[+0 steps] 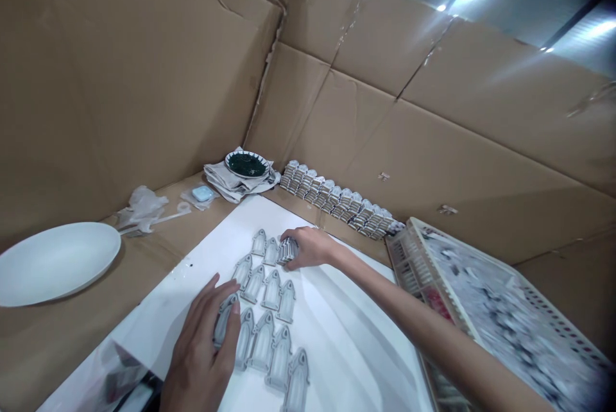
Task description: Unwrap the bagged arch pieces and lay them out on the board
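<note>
Several flat grey arch-shaped metal pieces (272,289) lie in rows on a white sheet (346,341). My left hand (202,348) rests at the near left of the rows, fingers curled around one grey piece (224,322). My right hand (310,247) reaches to the far end of the rows and is closed on a small stack of the same pieces (287,250).
A row of stacked grey pieces (337,199) lines the cardboard wall (433,142). A white slotted basket (500,309) full of pieces stands at right. A white plate (52,261) sits at left. A small dark-filled dish (247,164) on folded cloth, a small blue object (203,194) and crumpled plastic (142,206) lie behind.
</note>
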Action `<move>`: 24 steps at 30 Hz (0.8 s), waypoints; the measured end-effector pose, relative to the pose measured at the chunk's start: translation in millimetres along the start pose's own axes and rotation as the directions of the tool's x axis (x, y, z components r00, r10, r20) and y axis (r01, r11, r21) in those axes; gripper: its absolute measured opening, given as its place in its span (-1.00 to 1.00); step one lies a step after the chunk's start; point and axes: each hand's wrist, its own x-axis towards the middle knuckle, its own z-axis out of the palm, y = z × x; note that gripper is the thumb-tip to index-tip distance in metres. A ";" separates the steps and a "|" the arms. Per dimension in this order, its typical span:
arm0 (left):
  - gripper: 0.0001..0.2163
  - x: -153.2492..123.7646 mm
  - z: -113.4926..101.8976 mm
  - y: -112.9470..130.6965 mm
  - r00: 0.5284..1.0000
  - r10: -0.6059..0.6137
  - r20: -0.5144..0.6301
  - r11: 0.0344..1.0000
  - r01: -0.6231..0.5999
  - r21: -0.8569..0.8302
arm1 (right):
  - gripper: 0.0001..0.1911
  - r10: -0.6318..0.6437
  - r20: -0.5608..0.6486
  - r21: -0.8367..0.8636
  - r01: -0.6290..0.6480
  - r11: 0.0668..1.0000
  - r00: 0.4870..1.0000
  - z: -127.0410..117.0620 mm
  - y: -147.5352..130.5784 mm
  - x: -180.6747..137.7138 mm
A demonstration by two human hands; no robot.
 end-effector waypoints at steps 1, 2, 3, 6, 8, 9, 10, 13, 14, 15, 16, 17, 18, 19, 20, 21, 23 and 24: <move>-0.73 0.0 0.1 -0.4 1.000 0.005 -0.002 1.000 -0.005 -0.001 | -0.18 0.005 0.003 -0.005 -0.005 1.000 1.000 -1.5 -0.5 -1.0; -0.73 0.0 0.3 -0.8 1.000 0.010 -0.003 1.000 -0.010 -0.003 | -0.18 0.011 0.005 -0.007 -0.011 1.000 1.000 -3.2 -1.1 -2.2; -0.73 -0.1 0.5 -1.2 1.000 0.015 -0.002 1.000 -0.015 -0.006 | -0.18 0.018 0.004 -0.007 -0.018 1.000 1.000 -5.0 -1.7 -3.7; -0.74 -0.4 0.7 -2.3 1.000 0.026 0.004 1.000 -0.026 -0.013 | -0.17 0.025 -0.010 -0.004 -0.025 1.000 1.000 -10.2 -3.7 -8.5; -0.74 -0.2 0.5 -2.8 0.999 0.035 0.002 0.999 -0.035 -0.017 | -0.18 0.014 -0.023 -0.001 -0.014 1.000 1.000 -13.1 -5.7 -10.5; -0.74 0.0 0.4 -2.8 0.999 0.038 -0.001 0.999 -0.038 -0.017 | -0.19 0.007 -0.029 -0.001 -0.007 1.000 1.000 -14.3 -7.0 -10.7; -0.74 0.3 0.2 -2.8 0.999 0.041 -0.003 0.999 -0.041 -0.018 | -0.20 -0.001 -0.037 -0.001 0.001 1.000 0.999 -15.5 -8.7 -10.2; -0.74 0.9 0.1 -2.7 0.999 0.041 -0.009 0.999 -0.041 -0.014 | -0.20 -0.023 -0.054 0.001 0.023 1.000 0.998 -17.9 -15.5 -5.5; -0.74 0.9 0.2 -2.9 0.999 0.039 -0.010 0.999 -0.039 -0.012 | -0.20 -0.032 -0.057 0.001 0.032 0.999 0.998 -18.3 -18.2 -3.2; -0.74 0.9 0.4 -3.2 0.999 0.037 -0.011 0.999 -0.037 -0.010 | -0.19 -0.041 -0.056 0.000 0.041 0.999 0.998 -18.5 -20.8 -0.8; -0.74 0.7 0.7 -3.7 0.999 0.034 -0.012 0.999 -0.034 -0.009 | -0.19 -0.050 -0.054 -0.003 0.050 0.999 0.997 -18.6 -23.4 1.5; -0.74 0.4 1.0 -4.3 0.999 0.034 -0.013 0.999 -0.034 -0.008 | -0.19 -0.059 -0.051 -0.007 0.059 0.998 0.997 -18.4 -25.7 3.6; -0.74 0.1 1.4 -5.0 0.999 0.038 -0.016 0.999 -0.039 -0.008 | -0.20 -0.065 -0.047 -0.013 0.064 0.998 0.997 -18.2 -27.7 5.5; -0.75 -0.1 1.8 -5.6 0.999 0.046 -0.021 0.999 -0.046 -0.009 | -0.20 -0.068 -0.043 -0.017 0.068 0.998 0.997 -18.0 -29.3 7.2; -0.75 -0.3 2.2 -6.2 0.998 0.052 -0.028 0.999 -0.053 -0.009 | -0.20 -0.066 -0.035 -0.020 0.066 0.998 0.997 -17.9 -30.5 8.6; -0.75 -0.3 2.7 -6.6 0.998 0.059 -0.037 0.998 -0.059 -0.008 | -0.19 -0.059 -0.026 -0.019 0.059 0.998 0.998 -17.8 -31.3 9.9; -0.76 -0.3 3.5 -6.7 0.996 0.067 -0.055 0.998 -0.068 -0.006 | -0.15 -0.034 0.002 -0.012 0.035 0.999 0.999 -17.8 -32.1 12.2; -0.76 -0.2 3.8 -6.5 0.996 0.069 -0.060 0.998 -0.070 -0.005 | -0.13 -0.020 0.018 -0.007 0.020 1.000 1.000 -17.9 -32.2 13.3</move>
